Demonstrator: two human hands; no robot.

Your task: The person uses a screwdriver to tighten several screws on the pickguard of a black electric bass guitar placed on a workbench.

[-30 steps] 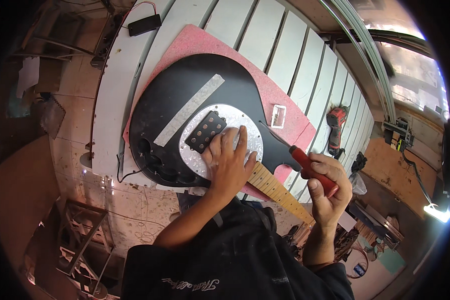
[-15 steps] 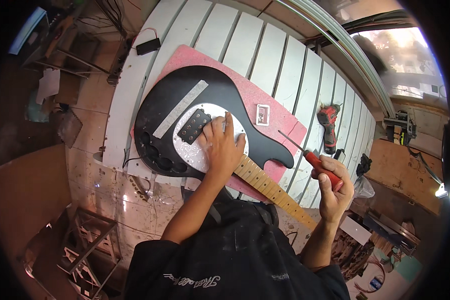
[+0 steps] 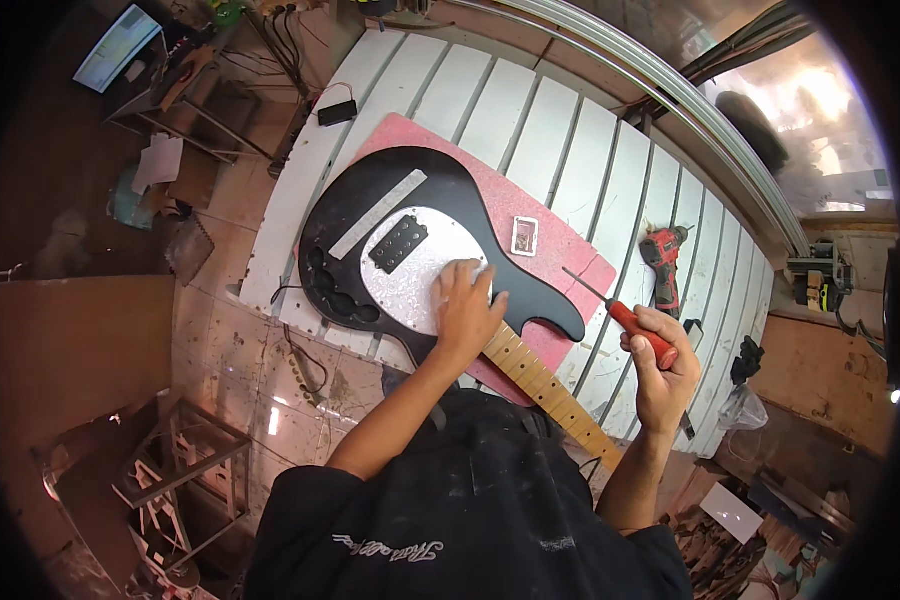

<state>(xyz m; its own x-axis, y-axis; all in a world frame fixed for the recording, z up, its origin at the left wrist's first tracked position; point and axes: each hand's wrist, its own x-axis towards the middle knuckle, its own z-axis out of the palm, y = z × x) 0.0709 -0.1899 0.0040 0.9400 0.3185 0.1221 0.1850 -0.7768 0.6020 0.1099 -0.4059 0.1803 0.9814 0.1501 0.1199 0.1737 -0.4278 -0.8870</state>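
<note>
A black electric guitar [image 3: 448, 180] lies face up, its maple neck [image 3: 545, 385] pointing toward the lower right. On its body is a pearly white pickguard [image 3: 410, 295] with a black pickup [image 3: 400, 245] set in it. A strip of pale tape [image 3: 378, 214] runs across the black body. My left hand [image 3: 465, 308] rests on the pickguard near the neck end, fingers apart; what lies under the fingers is hidden. In my right hand [image 3: 663, 372], raised to the right of the guitar, is a red-handled screwdriver [image 3: 642, 335], its shaft pointing up and left.
Beneath the guitar is a pink sheet [image 3: 590, 262] on a white slatted table [image 3: 535, 130]. A small white rectangular frame [image 3: 525, 237] with tiny bits inside lies beyond the guitar. A red and black cordless drill [image 3: 662, 265] sits on the right; a black box [image 3: 337, 112] is at the far left.
My left hand has slid away from the pickup toward the neck end of the pickguard, uncovering the pickup. My right hand still holds the screwdriver. The whole view has shifted slightly.
</note>
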